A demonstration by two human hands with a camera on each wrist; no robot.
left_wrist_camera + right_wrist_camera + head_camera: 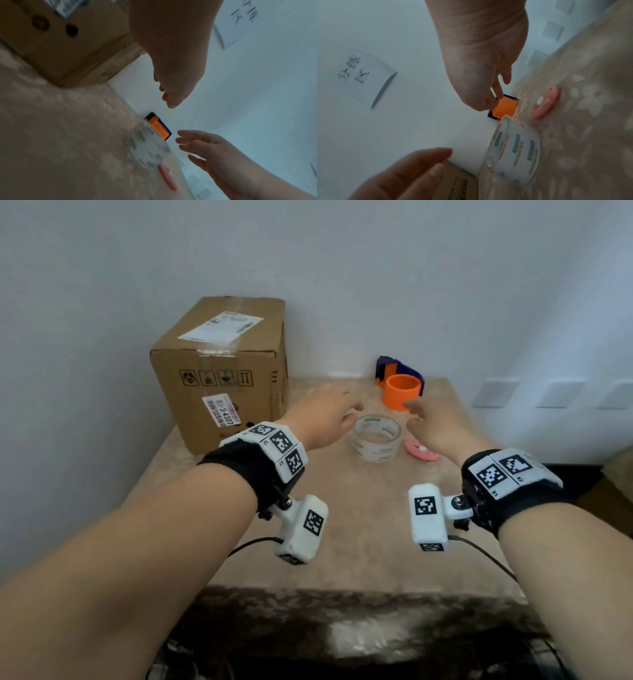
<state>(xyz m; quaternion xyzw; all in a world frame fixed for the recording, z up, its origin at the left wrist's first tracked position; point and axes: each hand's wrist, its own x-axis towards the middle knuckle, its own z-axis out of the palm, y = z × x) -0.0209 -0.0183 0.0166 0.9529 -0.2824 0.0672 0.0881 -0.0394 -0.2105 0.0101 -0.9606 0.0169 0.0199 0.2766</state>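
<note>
Both hands are loosely spread and hold nothing: the left hand [322,419] and the right hand [435,429] hover palms inward on either side of the clear tape roll [376,440], close to it but with no grip on it. The roll lies flat on the beige table [342,525], between the cardboard box [222,371] and a pink disc [421,451], with an orange tape dispenser [400,388] behind. The box's front sticker [221,412] shows "3-4307"; the roll's green print is too blurred to read.

left hand [322,419]: open, raised | right hand [436,428]: open, raised
</note>
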